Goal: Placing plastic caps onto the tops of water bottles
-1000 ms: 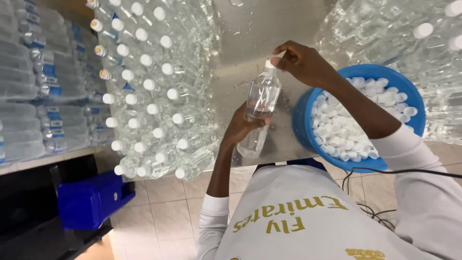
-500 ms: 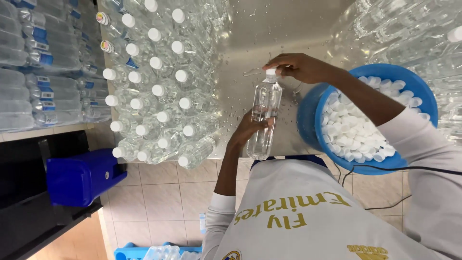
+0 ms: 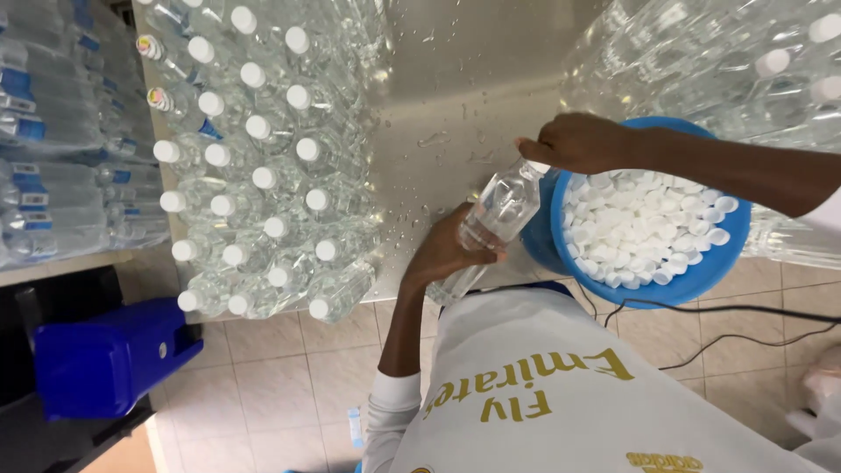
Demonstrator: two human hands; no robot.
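Observation:
My left hand (image 3: 442, 254) grips the lower body of a clear plastic water bottle (image 3: 495, 215), tilted over the wet metal table (image 3: 455, 88). My right hand (image 3: 574, 142) is closed over the bottle's neck and its white cap, just above the rim of a blue bowl (image 3: 692, 285) filled with several loose white caps (image 3: 644, 228). The cap itself is mostly hidden under my fingers.
Several capped clear bottles (image 3: 263, 175) lie stacked on the left of the table. More bottles (image 3: 736, 61) pile at the upper right. Wrapped bottle packs (image 3: 53, 140) sit far left, above a blue plastic bin (image 3: 109, 355). A black cable (image 3: 727, 311) runs over the tiled floor.
The view has shifted, and the bottle with both hands now sits lower and closer to the blue bowl. My right hand stays on the bottle's top.

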